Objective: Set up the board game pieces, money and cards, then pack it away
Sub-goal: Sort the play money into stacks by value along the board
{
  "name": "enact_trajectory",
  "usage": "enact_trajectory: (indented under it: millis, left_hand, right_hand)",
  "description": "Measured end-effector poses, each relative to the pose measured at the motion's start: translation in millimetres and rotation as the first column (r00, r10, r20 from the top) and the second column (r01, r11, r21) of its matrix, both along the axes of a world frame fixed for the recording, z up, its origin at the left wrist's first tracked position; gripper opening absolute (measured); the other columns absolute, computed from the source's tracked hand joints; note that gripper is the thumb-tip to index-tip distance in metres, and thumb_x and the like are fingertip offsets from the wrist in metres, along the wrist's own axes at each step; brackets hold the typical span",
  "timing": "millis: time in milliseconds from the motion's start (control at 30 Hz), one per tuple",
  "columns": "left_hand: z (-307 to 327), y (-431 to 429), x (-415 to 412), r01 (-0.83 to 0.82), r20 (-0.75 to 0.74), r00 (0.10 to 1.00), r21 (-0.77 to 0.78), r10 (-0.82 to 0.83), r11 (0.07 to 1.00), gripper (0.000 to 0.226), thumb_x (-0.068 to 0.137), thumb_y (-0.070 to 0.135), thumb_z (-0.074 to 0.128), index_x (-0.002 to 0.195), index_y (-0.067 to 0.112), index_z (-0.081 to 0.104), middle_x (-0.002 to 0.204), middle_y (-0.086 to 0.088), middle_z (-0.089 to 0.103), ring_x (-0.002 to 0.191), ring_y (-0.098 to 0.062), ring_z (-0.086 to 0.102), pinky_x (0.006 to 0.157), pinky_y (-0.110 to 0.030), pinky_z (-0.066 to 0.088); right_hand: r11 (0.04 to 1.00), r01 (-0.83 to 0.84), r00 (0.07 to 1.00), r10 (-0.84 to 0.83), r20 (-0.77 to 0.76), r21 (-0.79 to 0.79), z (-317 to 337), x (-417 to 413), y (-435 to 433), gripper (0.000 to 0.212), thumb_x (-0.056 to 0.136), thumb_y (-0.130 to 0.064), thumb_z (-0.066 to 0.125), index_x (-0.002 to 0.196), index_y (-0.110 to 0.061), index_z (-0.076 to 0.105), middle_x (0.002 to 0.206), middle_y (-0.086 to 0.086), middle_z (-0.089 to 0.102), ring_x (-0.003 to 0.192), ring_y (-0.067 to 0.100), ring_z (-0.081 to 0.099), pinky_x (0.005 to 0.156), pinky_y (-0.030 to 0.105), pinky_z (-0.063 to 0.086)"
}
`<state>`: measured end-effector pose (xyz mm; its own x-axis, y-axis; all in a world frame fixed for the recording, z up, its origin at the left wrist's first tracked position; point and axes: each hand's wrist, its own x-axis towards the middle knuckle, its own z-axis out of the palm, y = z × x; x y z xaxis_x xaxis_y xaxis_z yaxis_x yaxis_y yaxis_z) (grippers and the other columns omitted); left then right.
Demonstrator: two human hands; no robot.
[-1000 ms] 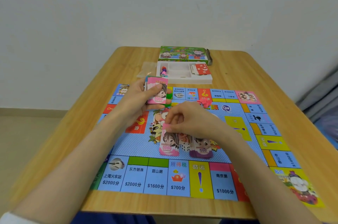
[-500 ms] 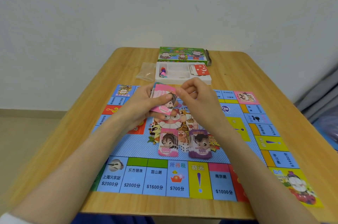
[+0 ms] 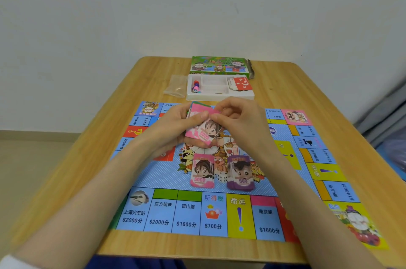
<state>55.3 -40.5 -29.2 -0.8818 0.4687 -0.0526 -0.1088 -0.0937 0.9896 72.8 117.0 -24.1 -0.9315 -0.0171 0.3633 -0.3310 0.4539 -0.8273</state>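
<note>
Gripping: left hand [image 3: 173, 123] fingers curl under a stack of play money [image 3: 201, 110], thumb pressed on its face, held above the middle of the board [image 3: 153, 172].
Pinching: right hand [image 3: 239, 121] fingers nip the top pink 5000 note [image 3: 204, 130] near its upper edge.
Step in hand: probably peeling one note off to sort it by value.
Doing it well: ease the left thumb off and slide the note sideways so only one sheet comes away. Read its value before letting go.
Landing spot: pink 5000 pile [image 3: 202, 172] lies on the board just below the hands, with the purple 500 pile [image 3: 240, 174] beside it and a white die [image 3: 222, 178] between them. Lay the note square on the matching pile without nudging the die.
Further out: white tray [image 3: 219, 96] holding pawns [image 3: 196, 87] and red cards [image 3: 241, 84], with the green box [image 3: 219, 65] behind it on the tabletop [image 3: 329, 97].
</note>
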Motion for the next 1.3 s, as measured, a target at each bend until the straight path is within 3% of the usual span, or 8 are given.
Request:
enact_trajectory:
  millis: [200, 300, 467, 633, 833, 1033, 1133, 1300]
  left_hand:
    - [-3.2, -2.9, -6.8, -0.159, -0.011, 0.987, -0.013, 0.159, 0.987, 0.011, 0.091, 0.015, 0.055, 0.101, 0.011, 0.060, 0.075, 0.001, 0.073, 0.063, -0.015, 0.070, 0.050, -0.023, 0.057]
    - [-3.4, -4.8, -9.5, -0.238, -0.001, 0.971, 0.006, 0.238, 0.971, 0.011, 0.094, 0.014, 0.054, 0.103, 0.009, 0.058, 0.071, 0.002, 0.072, 0.060, -0.011, 0.069, 0.049, -0.021, 0.055]
    - [-3.3, -7.5, -11.4, -0.259, -0.007, 0.966, 0.015, 0.259, 0.966, 0.013, 0.095, 0.015, 0.052, 0.106, 0.010, 0.058, 0.080, -0.004, 0.074, 0.065, -0.015, 0.070, 0.056, -0.026, 0.059]
    - [-2.5, -7.2, -10.3, -0.255, -0.009, 0.967, 0.005, 0.255, 0.967, 0.015, 0.095, 0.015, 0.052, 0.108, 0.009, 0.057, 0.081, -0.004, 0.075, 0.064, -0.015, 0.071, 0.056, -0.025, 0.059]
    - [-1.2, -8.1, -9.3, -0.256, -0.001, 0.967, 0.019, 0.256, 0.966, 0.015, 0.095, 0.015, 0.052, 0.109, 0.010, 0.056, 0.079, -0.003, 0.074, 0.062, -0.014, 0.070, 0.049, -0.020, 0.055]
    - [-0.4, -7.3, -8.8, -0.250, 0.006, 0.968, 0.024, 0.250, 0.968, 0.012, 0.095, 0.014, 0.051, 0.106, 0.010, 0.056, 0.079, -0.003, 0.074, 0.062, -0.014, 0.070, 0.049, -0.020, 0.055]
    - [-0.1, -7.4, -8.5, -0.247, 0.006, 0.969, 0.033, 0.247, 0.968, 0.009, 0.096, 0.014, 0.051, 0.102, 0.011, 0.057, 0.078, -0.003, 0.074, 0.062, -0.015, 0.071, 0.048, -0.020, 0.055]
    - [1.5, -8.1, -7.5, -0.243, 0.011, 0.970, 0.044, 0.243, 0.969, 0.010, 0.095, 0.014, 0.052, 0.103, 0.013, 0.058, 0.081, -0.004, 0.075, 0.067, -0.017, 0.072, 0.047, -0.019, 0.054]
  right_hand:
    - [0.998, 0.042, 0.999, -0.042, 0.007, -0.041, -0.2, -1.0, 0.7, 0.014, 0.084, -0.007, 0.067, 0.078, -0.019, 0.064, 0.059, 0.000, 0.062, 0.052, 0.004, 0.057, 0.062, 0.031, 0.052]
    - [0.995, -0.088, 0.991, 0.093, 0.101, -0.052, 3.7, 0.9, 1.9, 0.012, 0.084, -0.007, 0.067, 0.077, -0.017, 0.069, 0.061, 0.007, 0.065, 0.059, 0.012, 0.060, 0.061, 0.026, 0.049]
    - [0.918, -0.355, 0.907, 0.291, 0.304, 0.179, 0.0, 4.8, -7.4, 0.005, 0.083, -0.013, 0.069, 0.085, -0.012, 0.074, 0.072, 0.003, 0.071, 0.076, 0.017, 0.068, 0.080, 0.030, 0.054]
    - [0.909, -0.354, 0.899, 0.266, 0.348, 0.221, -4.7, 5.7, -11.0, 0.002, 0.083, -0.014, 0.070, 0.081, -0.014, 0.072, 0.065, -0.004, 0.069, 0.071, 0.008, 0.067, 0.083, 0.031, 0.054]
    - [0.906, -0.371, 0.874, 0.268, 0.405, 0.202, -8.7, 6.3, -12.9, 0.006, 0.082, -0.014, 0.071, 0.078, -0.016, 0.068, 0.075, 0.002, 0.072, 0.104, 0.016, 0.065, 0.094, 0.037, 0.049]
    - [0.893, -0.368, 0.887, 0.253, 0.387, 0.259, -11.9, 5.0, -13.7, 0.006, 0.081, -0.009, 0.071, 0.078, -0.013, 0.068, 0.070, 0.000, 0.068, 0.067, 0.007, 0.064, 0.079, 0.024, 0.054]
    - [0.887, -0.361, 0.899, 0.248, 0.362, 0.289, -11.9, 6.0, -13.9, 0.004, 0.080, -0.010, 0.072, 0.080, -0.012, 0.069, 0.073, -0.001, 0.067, 0.060, -0.003, 0.057, 0.065, 0.008, 0.046]
    - [0.905, -0.302, 0.932, 0.214, 0.292, 0.299, -5.6, 5.8, -8.6, 0.008, 0.083, -0.012, 0.069, 0.076, -0.012, 0.068, 0.066, -0.014, 0.056, 0.060, -0.016, 0.052, 0.056, 0.003, 0.038]
